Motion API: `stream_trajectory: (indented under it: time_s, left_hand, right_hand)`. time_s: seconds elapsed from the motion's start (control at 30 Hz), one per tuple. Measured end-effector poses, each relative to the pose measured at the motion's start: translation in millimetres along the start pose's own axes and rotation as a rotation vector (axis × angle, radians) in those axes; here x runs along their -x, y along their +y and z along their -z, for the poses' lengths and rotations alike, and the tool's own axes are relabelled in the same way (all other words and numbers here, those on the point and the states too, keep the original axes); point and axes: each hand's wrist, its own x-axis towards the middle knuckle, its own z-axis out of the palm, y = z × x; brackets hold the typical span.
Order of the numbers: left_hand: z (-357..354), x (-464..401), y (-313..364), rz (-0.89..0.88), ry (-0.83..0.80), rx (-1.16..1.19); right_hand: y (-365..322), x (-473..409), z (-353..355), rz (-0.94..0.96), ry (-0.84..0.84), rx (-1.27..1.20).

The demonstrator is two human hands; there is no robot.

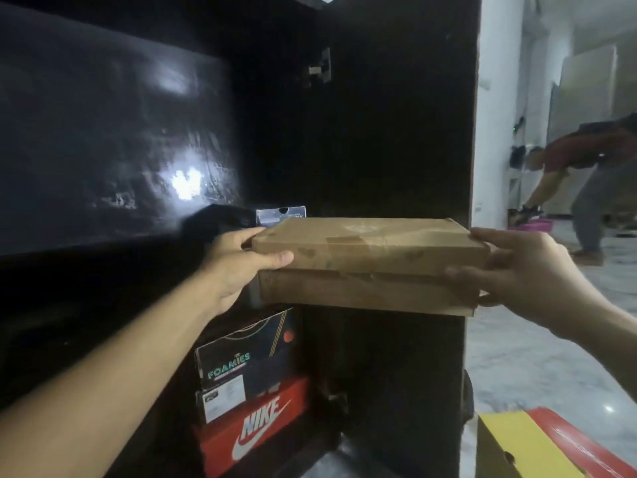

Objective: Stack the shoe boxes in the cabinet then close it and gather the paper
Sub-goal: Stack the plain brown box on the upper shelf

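I hold a plain brown cardboard shoe box level in front of the dark cabinet, whose door stands open. My left hand grips its left end and my right hand grips its right end. Below it inside the cabinet sits a stack: a dark box marked FOAMIES, a small box with a white label, and a red Nike box at the bottom. Behind the brown box, the top of a bluish box shows.
A yellow and red box lies on the marble floor at lower right. A glossy dark panel fills the left. Another person bends over in the bright room at the far right, near a pink item on the floor.
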Motion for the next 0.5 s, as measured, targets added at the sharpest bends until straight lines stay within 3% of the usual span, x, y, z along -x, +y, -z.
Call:
stream_trajectory:
  time_s: [0.23, 0.5]
  left_hand:
    - [37.5, -55.6, 50.6, -0.007, 0.079, -0.036]
    - [69.6, -147.6, 47.0, 0.007, 0.280, -0.081]
  right_hand:
    - [-52.1, -47.5, -27.0, 0.151, 0.056, -0.077]
    - [-87.8, -113.5, -82.7, 0.198, 0.152, -0.073]
